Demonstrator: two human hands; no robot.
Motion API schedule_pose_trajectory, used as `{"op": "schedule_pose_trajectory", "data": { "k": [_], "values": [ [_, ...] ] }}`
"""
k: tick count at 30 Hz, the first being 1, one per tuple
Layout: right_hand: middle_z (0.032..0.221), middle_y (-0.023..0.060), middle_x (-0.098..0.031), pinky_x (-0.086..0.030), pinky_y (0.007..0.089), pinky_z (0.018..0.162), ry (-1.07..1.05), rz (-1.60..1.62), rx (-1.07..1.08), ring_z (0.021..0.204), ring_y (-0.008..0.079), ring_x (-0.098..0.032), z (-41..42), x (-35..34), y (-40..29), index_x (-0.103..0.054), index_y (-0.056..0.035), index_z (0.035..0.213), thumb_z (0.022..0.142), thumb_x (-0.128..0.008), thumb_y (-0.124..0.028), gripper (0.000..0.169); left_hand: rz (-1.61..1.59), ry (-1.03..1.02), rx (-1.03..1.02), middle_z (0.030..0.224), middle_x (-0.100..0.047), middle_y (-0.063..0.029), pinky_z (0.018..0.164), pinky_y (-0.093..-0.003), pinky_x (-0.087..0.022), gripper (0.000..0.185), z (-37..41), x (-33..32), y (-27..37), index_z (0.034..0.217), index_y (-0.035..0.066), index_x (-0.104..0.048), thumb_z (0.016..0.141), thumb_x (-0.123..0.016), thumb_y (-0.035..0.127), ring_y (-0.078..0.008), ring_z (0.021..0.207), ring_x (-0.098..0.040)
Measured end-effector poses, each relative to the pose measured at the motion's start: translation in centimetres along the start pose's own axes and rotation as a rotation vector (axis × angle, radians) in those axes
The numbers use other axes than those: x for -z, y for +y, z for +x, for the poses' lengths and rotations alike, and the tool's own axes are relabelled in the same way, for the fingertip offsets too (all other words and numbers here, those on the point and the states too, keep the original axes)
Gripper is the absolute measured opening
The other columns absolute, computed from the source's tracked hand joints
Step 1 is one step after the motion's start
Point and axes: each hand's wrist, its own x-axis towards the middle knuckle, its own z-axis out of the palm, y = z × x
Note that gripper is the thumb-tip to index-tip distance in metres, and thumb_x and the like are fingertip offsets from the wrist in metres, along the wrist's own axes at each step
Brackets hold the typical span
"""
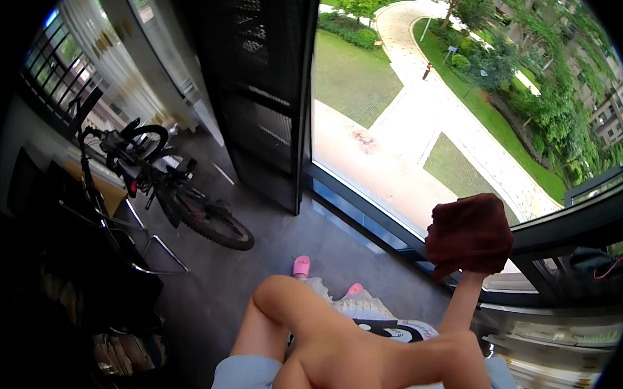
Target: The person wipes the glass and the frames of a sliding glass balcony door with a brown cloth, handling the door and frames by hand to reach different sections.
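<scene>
A dark red cloth covers my right hand, whose fingers are hidden beneath it. It is raised in front of the large window pane, near the lower frame; whether it touches the glass cannot be told. My left arm bends across my chest, very close to the camera. The left hand appears at the bottom middle, with its fingers running down out of the picture; whether it holds anything is unclear. Below are light blue sleeves, a printed top and pink slippers on the grey floor.
A black bicycle stands on the left beside a metal-framed chair. A tall dark mesh panel adjoins the window. White curtains hang at the upper left. A rack-like unit is at the lower right. Outside are paths, lawns, trees and a distant person.
</scene>
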Motion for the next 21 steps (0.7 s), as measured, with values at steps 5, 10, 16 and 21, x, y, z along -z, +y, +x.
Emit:
{"op": "schedule_pose_trajectory", "data": {
  "k": [5,10,16,21],
  "values": [
    [0.112,0.0111,-0.049,-0.035,0.0335,0.092,-0.090,0.398,-0.151,0.102,0.0216,-0.047,1.5,-6.6,1.6,-0.037,-0.0037,0.119,0.085,-0.045,-0.022,0.039,0.149,0.165,0.037,0.056,-0.041,0.0057,0.062,-0.0400,-0.032,0.015,4.8,-4.0,6.3,0.067,0.013,-0.049,0.070,-0.054,-0.001,-0.0136,0.048,-0.034],
    [0.121,0.0124,-0.043,-0.031,0.0379,0.096,-0.010,0.987,-0.121,0.109,0.0242,-0.042,4.9,-11.5,3.5,-0.034,-0.0031,0.123,0.089,-0.035,-0.030,0.044,0.402,-0.597,0.264,0.069,-0.049,-0.0034,0.063,-0.0323,-0.036,0.012,12.8,1.0,16.7,0.070,0.011,-0.054,0.080,-0.052,0.017,-0.0192,0.062,-0.045],
    [0.117,0.0151,-0.046,-0.035,0.0379,0.092,-0.158,0.901,0.127,0.105,0.0259,-0.046,8.7,-16.7,1.5,-0.036,0.0001,0.121,0.088,-0.036,-0.030,0.045,0.983,-0.231,0.080,0.063,-0.041,0.0006,0.061,-0.0289,-0.034,0.019,20.7,16.4,26.6,0.066,0.011,-0.042,0.079,-0.056,0.012,-0.0135,0.063,-0.041],
    [0.092,0.0146,-0.058,-0.046,0.0298,0.071,-0.141,0.574,0.275,0.076,0.0216,-0.057,12.5,-21.2,-6.6,-0.052,0.0047,0.096,0.080,-0.049,-0.014,0.025,1.211,0.522,0.097,0.055,-0.036,0.0008,0.056,-0.0276,-0.035,0.024,15.7,31.9,34.3,0.063,0.011,-0.038,0.083,-0.050,0.015,-0.0115,0.052,-0.037]
  ]
}}
